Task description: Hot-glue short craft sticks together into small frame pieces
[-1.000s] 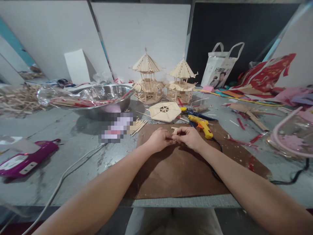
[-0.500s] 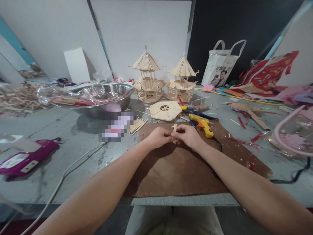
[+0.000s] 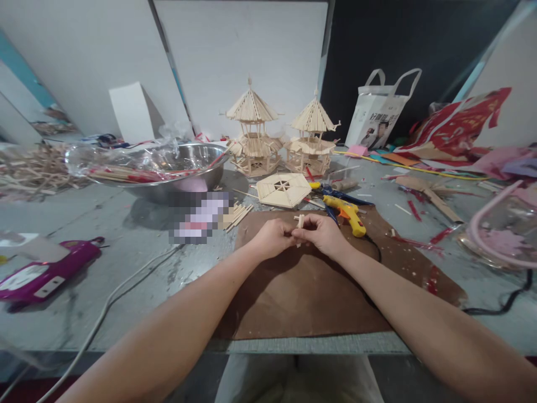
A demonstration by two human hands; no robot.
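Note:
Between my two hands, above the brown board (image 3: 310, 302), is a small piece of short wooden sticks (image 3: 301, 221), its pale ends poking up past the fingertips. My left hand (image 3: 273, 236) pinches it from the left, and my right hand (image 3: 322, 233) grips it from the right with thumb and fingers. The fingers hide most of the piece. Just beyond lies a flat hexagonal stick panel (image 3: 268, 192) with a spoked opening in its middle. A yellow glue gun (image 3: 356, 223) rests on the board to the right of my right hand, its cord running behind my forearm.
Two stick pagodas (image 3: 252, 140) stand at the back. Left are a metal bowl (image 3: 210, 168) with plastic-wrapped sticks, loose sticks (image 3: 239, 215) and a purple power strip (image 3: 79, 257). Blue-handled pliers (image 3: 348, 196) lie behind the glue gun. A white bag (image 3: 373, 117) and red scraps are at right.
Both hands stay in nearly the same place, still holding the small stick piece. The fingers have shifted slightly around it, and less of its lower end shows.

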